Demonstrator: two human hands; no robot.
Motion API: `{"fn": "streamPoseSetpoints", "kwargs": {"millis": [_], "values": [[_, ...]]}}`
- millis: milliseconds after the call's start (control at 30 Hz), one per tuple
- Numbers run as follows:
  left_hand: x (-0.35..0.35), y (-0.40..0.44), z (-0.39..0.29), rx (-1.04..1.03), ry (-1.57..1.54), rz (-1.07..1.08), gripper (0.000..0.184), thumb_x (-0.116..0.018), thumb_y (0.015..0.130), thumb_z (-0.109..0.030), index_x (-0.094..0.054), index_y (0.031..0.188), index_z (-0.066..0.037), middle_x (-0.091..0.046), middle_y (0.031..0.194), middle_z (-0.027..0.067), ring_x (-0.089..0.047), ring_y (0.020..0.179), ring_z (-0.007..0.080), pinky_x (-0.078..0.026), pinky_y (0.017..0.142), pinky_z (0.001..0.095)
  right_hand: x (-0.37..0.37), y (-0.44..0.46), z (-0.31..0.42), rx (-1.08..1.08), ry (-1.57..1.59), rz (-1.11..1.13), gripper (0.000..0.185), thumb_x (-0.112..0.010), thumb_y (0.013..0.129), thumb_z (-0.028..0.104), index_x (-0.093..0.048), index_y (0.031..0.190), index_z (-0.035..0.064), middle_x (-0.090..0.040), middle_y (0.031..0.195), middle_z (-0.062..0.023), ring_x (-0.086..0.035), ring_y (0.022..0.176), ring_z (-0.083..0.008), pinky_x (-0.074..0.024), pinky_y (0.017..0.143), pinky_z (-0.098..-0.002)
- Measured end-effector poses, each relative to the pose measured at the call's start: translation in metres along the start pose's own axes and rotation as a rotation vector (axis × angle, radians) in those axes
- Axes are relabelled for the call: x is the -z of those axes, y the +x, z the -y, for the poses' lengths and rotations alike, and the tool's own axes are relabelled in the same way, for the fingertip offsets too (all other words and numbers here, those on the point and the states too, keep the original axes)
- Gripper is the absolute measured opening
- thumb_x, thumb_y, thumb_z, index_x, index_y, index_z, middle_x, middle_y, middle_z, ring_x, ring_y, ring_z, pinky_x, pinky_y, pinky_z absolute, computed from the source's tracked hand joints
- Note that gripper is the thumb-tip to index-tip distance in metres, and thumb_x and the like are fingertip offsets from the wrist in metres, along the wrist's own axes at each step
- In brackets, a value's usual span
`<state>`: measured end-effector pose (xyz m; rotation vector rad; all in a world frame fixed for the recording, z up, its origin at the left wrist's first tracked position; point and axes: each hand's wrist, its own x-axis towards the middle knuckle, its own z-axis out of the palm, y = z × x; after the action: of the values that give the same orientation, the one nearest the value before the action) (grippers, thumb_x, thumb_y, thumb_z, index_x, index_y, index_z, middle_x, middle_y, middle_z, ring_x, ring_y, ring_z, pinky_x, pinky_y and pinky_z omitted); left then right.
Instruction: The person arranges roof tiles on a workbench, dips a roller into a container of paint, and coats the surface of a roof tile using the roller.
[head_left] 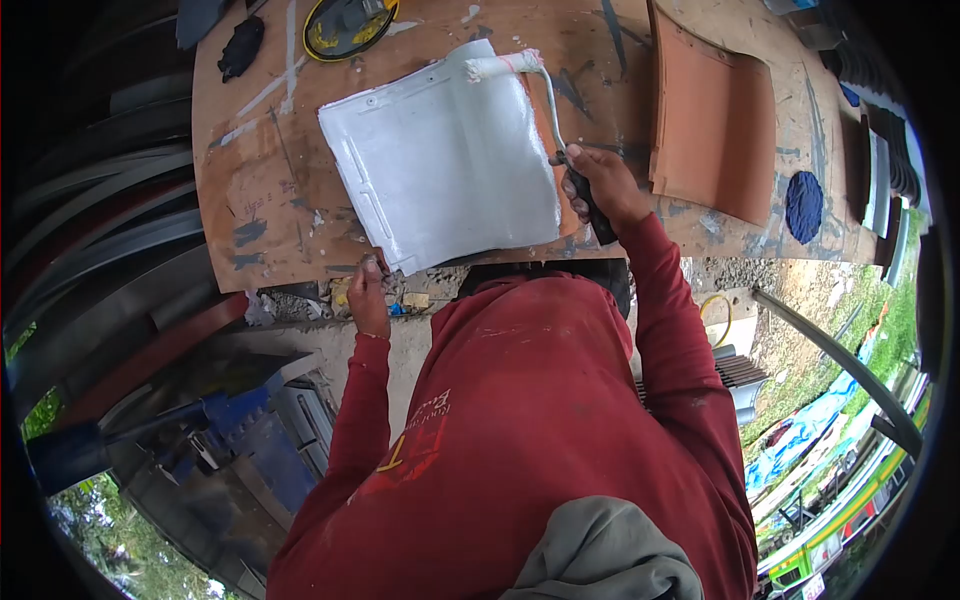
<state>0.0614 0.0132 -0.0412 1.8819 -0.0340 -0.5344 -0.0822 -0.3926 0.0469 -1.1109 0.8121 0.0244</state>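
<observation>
A roof tile coated in white paint lies on the wooden table, with bare orange-brown showing along its right edge. My right hand is closed around the black handle of a paint roller. The roller's white, paint-covered sleeve rests at the tile's upper right corner. At the tile's lower left corner, my left hand has its fingers pinched on the edge.
An unpainted orange roof tile lies to the right, beside a dark blue cloth. A paint-smeared yellow-rimmed container and a black rag sit toward the back of the paint-stained table. Dark curved panels are stacked at the left.
</observation>
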Motion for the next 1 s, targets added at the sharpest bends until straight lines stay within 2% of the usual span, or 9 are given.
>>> {"fn": "streamPoseSetpoints", "kwargs": {"millis": [100,267,400,500,600,700,767,833,1000], "values": [[-0.01,-0.006,-0.017,0.102,-0.209,0.008,0.038,-0.057,0.11,-0.035,-0.071,0.123,-0.003,-0.067,0.099,-0.0009,-0.058,0.085,0.0065,-0.05,0.075,0.0255,0.001,0.016,0.007,0.045,-0.059,0.008,0.04,-0.053,0.11,0.036,-0.066,0.11,-0.0024,-0.057,0.066,-0.0015,-0.052,0.047,-0.011,-0.0445,0.044,-0.0274],[0.01,0.01,-0.002,0.117,0.049,0.067,0.024,-0.067,0.106,-0.023,-0.071,0.118,-0.002,-0.065,0.091,-0.0023,-0.054,0.073,0.0056,-0.046,0.064,0.0232,0.037,-0.053,-0.038,-0.069,-0.12,0.038,0.043,-0.051,0.111,0.037,-0.066,0.103,-0.0019,-0.057,0.066,-0.0015,-0.053,0.048,-0.0099,-0.0447,0.044,-0.0274],[0.002,0.012,-0.01,0.213,-0.086,0.015,0.02,-0.065,0.106,-0.022,-0.071,0.111,-0.003,-0.063,0.089,-0.0033,-0.053,0.075,0.0052,-0.044,0.063,0.0227,0.062,-0.14,-0.083,-0.185,-0.126,0.073,0.044,-0.049,0.112,0.038,-0.058,0.087,0.0024,-0.053,0.064,0.0007,-0.051,0.047,-0.0078,-0.0423,0.044,-0.0254],[0.018,0.025,0.002,0.223,-0.024,0.144,0.019,-0.064,0.107,-0.022,-0.069,0.104,-0.004,-0.061,0.09,-0.0045,-0.051,0.08,0.005,-0.042,0.065,0.0227,0.063,-0.188,-0.075,-0.251,-0.072,0.06,0.043,-0.048,0.112,0.035,-0.055,0.084,0.0035,-0.052,0.064,0.0013,-0.051,0.047,-0.0071,-0.0415,0.044,-0.0246],[0.023,0.029,-0.005,0.079,0.171,0.223,0.019,-0.064,0.107,-0.021,-0.066,0.098,-0.005,-0.057,0.088,-0.0062,-0.048,0.082,0.005,-0.04,0.069,0.0225,0.061,-0.196,-0.068,-0.256,-0.066,0.048,0.042,-0.048,0.112,0.033,-0.056,0.083,0.0034,-0.052,0.064,0.0012,-0.051,0.047,-0.007,-0.0416,0.044,-0.0246],[0.025,0.034,-0.002,0.042,0.176,0.252,0.02,-0.064,0.107,-0.02,-0.065,0.093,-0.005,-0.056,0.087,-0.0067,-0.045,0.079,0.005,-0.04,0.071,0.0232,0.059,-0.171,-0.081,-0.26,-0.076,0.064,0.043,-0.048,0.112,0.033,-0.056,0.083,0.0026,-0.054,0.064,0.0001,-0.052,0.047,-0.0077,-0.0428,0.044,-0.0252],[0.021,0.033,-0.004,0.013,0.245,0.232,0.022,-0.063,0.107,-0.018,-0.064,0.089,-0.006,-0.055,0.085,-0.0067,-0.044,0.079,0.0047,-0.04,0.072,0.0239,0.05,-0.131,-0.077,0.028,-0.155,0.022,0.044,-0.048,0.112,0.034,-0.057,0.084,0.002,-0.054,0.064,-0.0006,-0.054,0.046,-0.0088,-0.0432,0.044,-0.0256],[0.025,0.034,-0.001,-0.025,0.265,0.241,0.021,-0.063,0.106,-0.018,-0.067,0.091,-0.004,-0.058,0.087,-0.0058,-0.047,0.08,0.0048,-0.042,0.073,0.0243,0.038,-0.088,-0.037,-0.057,-0.085,0.064,0.044,-0.048,0.112,0.035,-0.059,0.087,0.0008,-0.055,0.063,-0.0013,-0.054,0.045,-0.0097,-0.0437,0.043,-0.0263],[0.033,0.039,0.013,0.026,0.272,0.225,0.023,-0.064,0.106,-0.022,-0.071,0.101,0.0,-0.062,0.09,-0.0038,-0.051,0.082,0.0065,-0.045,0.074,0.0256,0.017,0.011,0.006,0.109,-0.07,0.116,0.043,-0.048,0.112,0.034,-0.06,0.089,-0.0009,-0.056,0.065,-0.0026,-0.054,0.043,-0.0108,-0.0466,0.041,-0.0289]]}}
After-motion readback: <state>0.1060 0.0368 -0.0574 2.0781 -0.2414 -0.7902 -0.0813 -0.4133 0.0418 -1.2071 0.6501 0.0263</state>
